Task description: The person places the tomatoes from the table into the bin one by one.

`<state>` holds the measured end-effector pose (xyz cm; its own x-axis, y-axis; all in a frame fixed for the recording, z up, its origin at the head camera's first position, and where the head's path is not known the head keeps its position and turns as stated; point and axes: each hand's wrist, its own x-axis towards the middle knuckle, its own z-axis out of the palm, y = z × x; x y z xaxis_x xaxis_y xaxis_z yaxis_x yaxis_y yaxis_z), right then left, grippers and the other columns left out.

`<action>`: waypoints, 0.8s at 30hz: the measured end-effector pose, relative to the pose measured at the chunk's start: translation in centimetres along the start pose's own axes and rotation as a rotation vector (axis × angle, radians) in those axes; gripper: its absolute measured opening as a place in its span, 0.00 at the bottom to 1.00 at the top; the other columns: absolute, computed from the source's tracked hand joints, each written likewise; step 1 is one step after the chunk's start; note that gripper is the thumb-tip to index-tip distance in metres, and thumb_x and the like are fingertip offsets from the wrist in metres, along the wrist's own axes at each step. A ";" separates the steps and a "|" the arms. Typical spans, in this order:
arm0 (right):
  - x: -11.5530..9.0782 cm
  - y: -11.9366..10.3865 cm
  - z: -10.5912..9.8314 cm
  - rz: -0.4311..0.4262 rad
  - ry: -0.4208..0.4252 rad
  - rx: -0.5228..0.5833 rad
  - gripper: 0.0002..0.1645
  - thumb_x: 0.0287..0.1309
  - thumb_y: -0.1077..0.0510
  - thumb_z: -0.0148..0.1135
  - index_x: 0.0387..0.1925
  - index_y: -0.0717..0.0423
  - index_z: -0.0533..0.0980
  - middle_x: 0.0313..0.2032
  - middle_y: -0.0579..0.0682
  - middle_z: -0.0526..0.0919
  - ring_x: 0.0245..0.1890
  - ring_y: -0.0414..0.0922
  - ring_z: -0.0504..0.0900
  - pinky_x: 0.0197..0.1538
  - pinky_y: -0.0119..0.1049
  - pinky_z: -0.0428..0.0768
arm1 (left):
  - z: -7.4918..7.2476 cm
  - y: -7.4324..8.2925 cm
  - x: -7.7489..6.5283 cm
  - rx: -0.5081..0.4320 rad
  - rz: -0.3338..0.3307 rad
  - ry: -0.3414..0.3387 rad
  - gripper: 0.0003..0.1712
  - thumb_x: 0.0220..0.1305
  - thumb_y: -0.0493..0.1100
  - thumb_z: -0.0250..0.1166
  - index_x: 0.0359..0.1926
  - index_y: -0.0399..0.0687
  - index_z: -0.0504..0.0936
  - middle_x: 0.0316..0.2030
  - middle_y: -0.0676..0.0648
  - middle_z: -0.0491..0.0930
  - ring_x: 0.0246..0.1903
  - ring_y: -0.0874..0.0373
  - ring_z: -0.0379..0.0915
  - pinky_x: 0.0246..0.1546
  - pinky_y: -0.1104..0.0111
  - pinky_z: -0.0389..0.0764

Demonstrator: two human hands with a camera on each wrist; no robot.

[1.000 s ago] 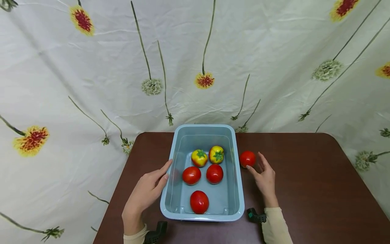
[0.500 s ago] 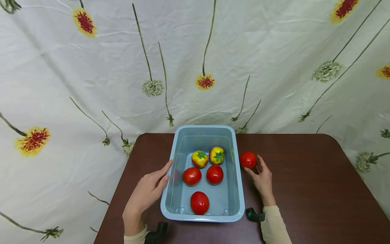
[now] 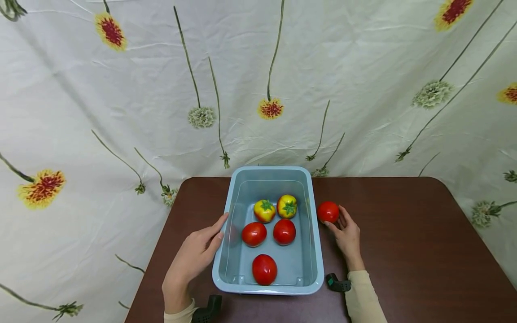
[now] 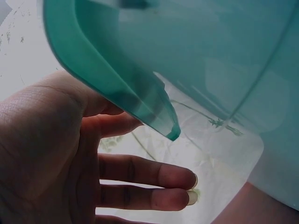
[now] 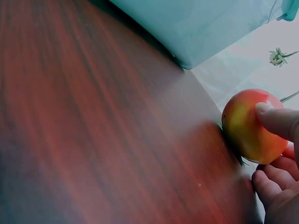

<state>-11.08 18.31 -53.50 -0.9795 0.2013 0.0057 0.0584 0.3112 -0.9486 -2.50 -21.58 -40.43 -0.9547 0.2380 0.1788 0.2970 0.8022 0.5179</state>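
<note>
A blue plastic bin (image 3: 266, 290) holds three smooth red tomatoes, including one near its front wall (image 3: 264, 269), and two yellow-and-red ones with green leafy tops (image 3: 286, 206). My left hand (image 3: 195, 255) rests at the bin's left rim, index fingertip and thumb touching it. In the left wrist view, straight, spread fingers (image 4: 145, 170) lie below the rim. To the right of the bin, my right hand (image 3: 348, 237) grips another red tomato (image 3: 328, 211). The right wrist view shows the thumb pressed on this tomato (image 5: 245, 128), yellowish on its near side, with fingers curled below it.
The bin stands on a dark brown table (image 3: 412, 242). Behind the table hangs a pale cloth (image 3: 363, 67) printed with flowers. Black wrist devices sit near both cuffs, the right one (image 3: 338, 284) close to the bin's front right corner.
My right hand has moved slightly left and closed its fingers around the tomato. The left hand, the bin and its contents stay in place.
</note>
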 end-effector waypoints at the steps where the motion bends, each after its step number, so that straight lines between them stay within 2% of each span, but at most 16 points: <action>1: 0.0 0.0 0.0 -0.002 0.006 -0.005 0.44 0.57 0.62 0.68 0.72 0.58 0.60 0.70 0.62 0.64 0.68 0.59 0.69 0.63 0.42 0.69 | 0.0 0.0 0.0 0.001 0.000 0.000 0.28 0.73 0.55 0.51 0.72 0.65 0.63 0.63 0.53 0.75 0.56 0.58 0.79 0.53 0.57 0.81; 14: 0.3 -0.1 -0.1 0.001 0.032 -0.011 0.42 0.57 0.60 0.69 0.71 0.59 0.62 0.69 0.63 0.66 0.65 0.61 0.71 0.61 0.45 0.71 | 0.1 0.1 0.1 0.000 0.014 0.011 0.28 0.74 0.54 0.51 0.72 0.65 0.63 0.63 0.54 0.75 0.56 0.59 0.79 0.52 0.57 0.82; 24: 0.1 -0.7 -0.5 0.013 0.035 0.040 0.42 0.55 0.57 0.70 0.70 0.57 0.64 0.69 0.60 0.67 0.65 0.58 0.72 0.59 0.41 0.73 | 0.1 0.0 0.1 0.013 0.013 0.013 0.28 0.73 0.55 0.51 0.72 0.65 0.63 0.63 0.54 0.75 0.55 0.59 0.79 0.52 0.57 0.82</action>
<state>-11.14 18.57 -52.71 -0.9713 0.2377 0.0034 0.0629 0.2710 -0.9605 -2.54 -21.52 -40.45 -0.9504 0.2415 0.1962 0.3090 0.8059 0.5050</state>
